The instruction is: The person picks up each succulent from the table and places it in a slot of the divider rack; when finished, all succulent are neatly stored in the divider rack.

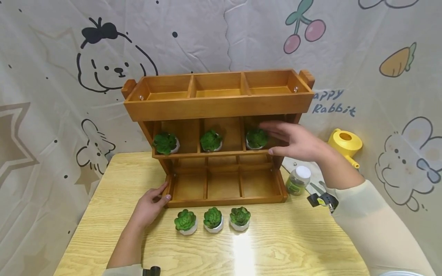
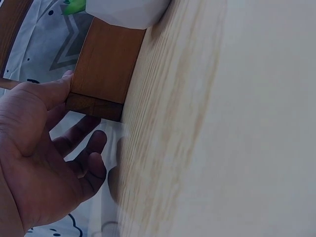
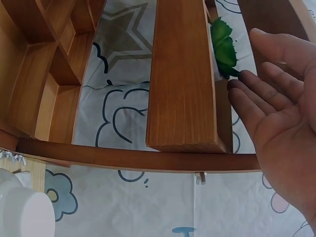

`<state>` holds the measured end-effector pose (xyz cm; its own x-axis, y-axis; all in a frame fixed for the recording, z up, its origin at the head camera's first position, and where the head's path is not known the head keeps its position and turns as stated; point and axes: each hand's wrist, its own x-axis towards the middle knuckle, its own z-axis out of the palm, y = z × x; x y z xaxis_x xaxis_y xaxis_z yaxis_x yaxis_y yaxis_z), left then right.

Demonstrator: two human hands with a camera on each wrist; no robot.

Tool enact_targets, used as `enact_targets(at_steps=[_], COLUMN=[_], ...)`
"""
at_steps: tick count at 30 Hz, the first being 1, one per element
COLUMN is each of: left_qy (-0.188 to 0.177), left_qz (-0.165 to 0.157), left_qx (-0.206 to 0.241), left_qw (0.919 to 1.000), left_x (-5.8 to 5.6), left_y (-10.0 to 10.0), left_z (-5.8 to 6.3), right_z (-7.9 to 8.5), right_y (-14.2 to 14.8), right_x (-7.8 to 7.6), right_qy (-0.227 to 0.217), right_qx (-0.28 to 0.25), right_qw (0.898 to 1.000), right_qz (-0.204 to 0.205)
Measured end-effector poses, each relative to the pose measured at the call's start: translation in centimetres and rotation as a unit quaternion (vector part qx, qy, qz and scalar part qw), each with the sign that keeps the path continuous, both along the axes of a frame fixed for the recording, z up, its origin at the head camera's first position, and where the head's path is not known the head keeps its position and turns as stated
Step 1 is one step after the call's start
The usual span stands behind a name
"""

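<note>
A three-tier brown wooden shelf (image 1: pixel 221 109) stands on the table, each tier divided into three compartments. My left hand (image 1: pixel 146 209) holds its bottom left corner, the thumb against the front and fingers at the side; the left wrist view shows the hand at the wooden corner (image 2: pixel 106 64). On the right, my right hand (image 1: pixel 300 143) reaches into the middle tier with fingers straight, beside a potted succulent (image 1: pixel 256 138). In the right wrist view its fingertips lie at the green leaves (image 3: pixel 224 47). Two more succulents sit in the middle tier's left (image 1: pixel 165 143) and centre (image 1: pixel 211 140) compartments.
Three potted succulents (image 1: pixel 213 219) stand in a row on the table (image 1: pixel 276 245) before the shelf. Right of it are a lidded jar (image 1: pixel 298 180), a yellow watering can (image 1: pixel 346 143) and a tool partly hidden by the right sleeve. A printed cloth (image 1: pixel 193 38) hangs behind.
</note>
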<state>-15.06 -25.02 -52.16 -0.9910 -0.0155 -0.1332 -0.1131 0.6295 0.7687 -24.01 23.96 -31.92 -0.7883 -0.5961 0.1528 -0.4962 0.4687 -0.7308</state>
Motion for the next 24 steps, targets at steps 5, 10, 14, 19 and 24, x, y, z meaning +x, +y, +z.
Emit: enact_targets(at_steps=[5,10,14,19,24], left_qy=[-0.002,-0.008,-0.011,-0.013,-0.012], left_qz=[-0.001,0.000,0.002,-0.001,-0.001], left_qx=[-0.001,-0.002,-0.006,-0.005,-0.008], left_qw=[1.0000,1.0000,0.9999,0.9999,0.9999], left_x=[0.0,-0.1,-0.3,-0.3,-0.2], left_y=[0.0,0.1,0.2,0.2,0.1], left_z=[0.1,0.3,0.3,0.3,0.2], right_z=[0.0,-0.2,-0.4,-0.8,-1.5], right_y=[0.6,1.1,1.5,1.9,2.0], right_x=[0.9,1.5,1.9,2.6,3.5], right_qy=[0.016,0.033,0.043,0.050,0.033], right_qx=[0.002,0.009,0.008,0.002,-0.017], right_qw=[1.000,0.999,0.999,0.999,0.999], right_qz=[0.001,0.013,0.018,0.019,0.023])
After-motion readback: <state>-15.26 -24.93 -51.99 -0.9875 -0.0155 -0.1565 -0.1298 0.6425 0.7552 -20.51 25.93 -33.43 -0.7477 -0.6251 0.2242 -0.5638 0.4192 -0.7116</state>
